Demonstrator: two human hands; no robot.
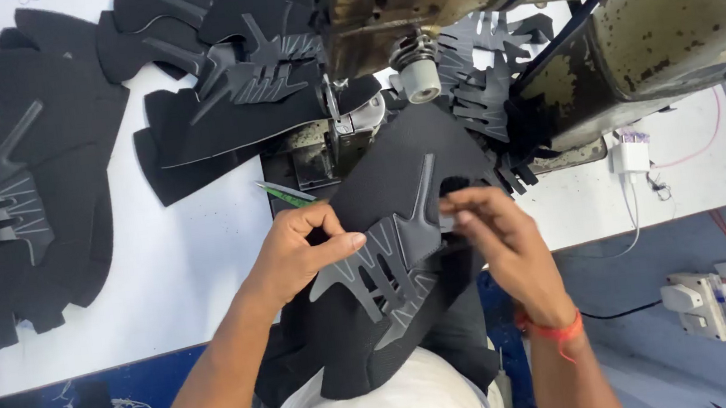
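Both hands pinched one black shoe-upper panel (402,227) at the sewing machine (355,132): left hand (300,252) gripping its grey overlay (388,260), right hand (494,235) its edge. Alignment appeared underway; feeding calls for flatness.

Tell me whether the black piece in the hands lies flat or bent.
Bent. The black piece droops off the table edge toward the lap, pinched by the left hand and right hand.

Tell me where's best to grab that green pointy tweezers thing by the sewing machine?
Probably the green metal tweezers are best pinched mid-shaft from the left, over the white table. Their right end is hidden under the black fabric shoe piece and left hand.
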